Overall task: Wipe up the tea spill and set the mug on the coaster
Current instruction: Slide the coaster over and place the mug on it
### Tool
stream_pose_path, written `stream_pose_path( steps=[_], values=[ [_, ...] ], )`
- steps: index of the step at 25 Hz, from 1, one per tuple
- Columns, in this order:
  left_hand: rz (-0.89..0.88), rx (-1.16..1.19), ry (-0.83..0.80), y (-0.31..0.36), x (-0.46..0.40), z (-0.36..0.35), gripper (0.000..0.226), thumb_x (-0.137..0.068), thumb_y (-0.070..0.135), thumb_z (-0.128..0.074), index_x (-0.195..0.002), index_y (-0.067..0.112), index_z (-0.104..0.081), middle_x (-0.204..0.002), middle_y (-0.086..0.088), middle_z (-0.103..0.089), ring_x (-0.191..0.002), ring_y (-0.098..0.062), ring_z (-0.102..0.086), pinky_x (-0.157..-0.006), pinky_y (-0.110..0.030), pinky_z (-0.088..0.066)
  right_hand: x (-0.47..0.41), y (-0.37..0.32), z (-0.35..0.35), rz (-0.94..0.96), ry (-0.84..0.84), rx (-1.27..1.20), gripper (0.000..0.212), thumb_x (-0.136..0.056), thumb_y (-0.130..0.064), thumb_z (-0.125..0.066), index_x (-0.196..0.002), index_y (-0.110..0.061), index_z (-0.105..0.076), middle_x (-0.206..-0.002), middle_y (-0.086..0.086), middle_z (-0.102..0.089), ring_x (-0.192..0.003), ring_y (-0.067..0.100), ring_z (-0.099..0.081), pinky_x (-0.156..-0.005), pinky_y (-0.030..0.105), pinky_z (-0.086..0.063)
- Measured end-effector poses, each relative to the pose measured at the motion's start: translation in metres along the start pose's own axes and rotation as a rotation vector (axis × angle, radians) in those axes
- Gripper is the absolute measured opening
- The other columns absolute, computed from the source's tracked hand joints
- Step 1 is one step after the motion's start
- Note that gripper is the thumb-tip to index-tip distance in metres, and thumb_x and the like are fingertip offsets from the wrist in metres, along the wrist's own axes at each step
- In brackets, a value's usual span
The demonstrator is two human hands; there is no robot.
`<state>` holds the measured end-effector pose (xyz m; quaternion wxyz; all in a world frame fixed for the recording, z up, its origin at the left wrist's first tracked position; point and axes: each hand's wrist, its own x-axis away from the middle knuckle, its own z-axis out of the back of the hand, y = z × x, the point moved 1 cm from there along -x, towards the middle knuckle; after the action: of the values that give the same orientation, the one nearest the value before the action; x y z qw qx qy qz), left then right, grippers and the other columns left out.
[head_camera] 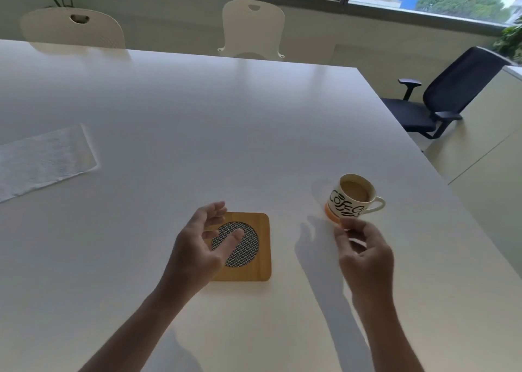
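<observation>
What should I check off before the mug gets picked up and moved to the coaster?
1. Mug upright, with tea in it: ok.
2. Right hand gripping the mug: not ok, its fingers are just short of the base, holding nothing.
3. Coaster free to receive the mug: not ok, the left hand hovers over it.
4. Path from mug to coaster on the table: ok.
5. Spill wiped: cannot tell, no spill is visible on the tabletop.
6. Paper towel available: ok, lying flat at far left.
</observation>
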<state>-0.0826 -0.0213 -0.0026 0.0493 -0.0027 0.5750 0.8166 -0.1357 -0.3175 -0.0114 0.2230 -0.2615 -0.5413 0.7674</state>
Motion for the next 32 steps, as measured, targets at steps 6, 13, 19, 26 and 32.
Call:
stream_pose_path(
  steps=[6, 13, 19, 26, 32],
  values=[
    [-0.185, -0.068, -0.181, 0.052, -0.046, -0.088, 0.081, -0.084, 0.042, -0.088, -0.152, 0.017, -0.052, -0.139, 0.005, -0.066, -0.123, -0.005, -0.066, -0.099, -0.028, -0.06, -0.07, 0.005, 0.048, 0.037, 0.14, 0.052, 0.013, -0.099, -0.023, -0.072, -0.112, -0.026, -0.072, -0.105, -0.005, -0.074, -0.087, 0.003, -0.07, -0.072, 0.022, -0.054],
    [-0.231, -0.116, -0.34, 0.077, -0.094, -0.176, 0.102, -0.078, 0.04, -0.094, -0.16, 0.009, -0.041, -0.154, -0.007, -0.059, -0.137, -0.017, -0.059, -0.109, -0.035, -0.056, -0.111, 0.03, 0.055, -0.094, 0.014, 0.079, 0.019, -0.105, -0.026, -0.063, -0.121, -0.027, -0.074, -0.108, -0.002, -0.076, -0.094, 0.019, -0.072, -0.085, 0.045, -0.065],
    [-0.214, -0.065, -0.377, 0.07, -0.11, -0.207, 0.095, -0.074, 0.032, -0.098, -0.153, 0.01, -0.052, -0.142, -0.001, -0.068, -0.131, -0.011, -0.064, -0.106, -0.034, -0.058, -0.113, 0.04, 0.049, -0.152, -0.084, -0.03, 0.016, -0.106, -0.028, -0.063, -0.102, -0.03, -0.078, -0.088, -0.001, -0.078, -0.077, 0.012, -0.07, -0.073, 0.037, -0.061],
    [-0.223, -0.041, -0.359, 0.066, -0.112, -0.223, 0.087, -0.067, 0.034, -0.102, -0.142, 0.017, -0.06, -0.126, 0.008, -0.071, -0.117, -0.007, -0.068, -0.096, -0.022, -0.058, -0.118, 0.041, 0.05, -0.134, -0.155, -0.07, 0.018, -0.107, -0.021, -0.062, -0.095, -0.022, -0.074, -0.082, -0.001, -0.076, -0.071, 0.01, -0.066, -0.07, 0.026, -0.057],
    [-0.27, -0.093, -0.34, 0.069, -0.112, -0.223, 0.08, -0.069, 0.033, -0.101, -0.138, 0.019, -0.062, -0.126, 0.007, -0.071, -0.115, -0.01, -0.067, -0.097, -0.029, -0.058, -0.12, 0.038, 0.05, -0.136, -0.171, -0.041, 0.016, -0.107, -0.017, -0.061, -0.097, -0.02, -0.073, -0.083, -0.002, -0.077, -0.071, 0.007, -0.065, -0.073, 0.033, -0.058]
  ],
)
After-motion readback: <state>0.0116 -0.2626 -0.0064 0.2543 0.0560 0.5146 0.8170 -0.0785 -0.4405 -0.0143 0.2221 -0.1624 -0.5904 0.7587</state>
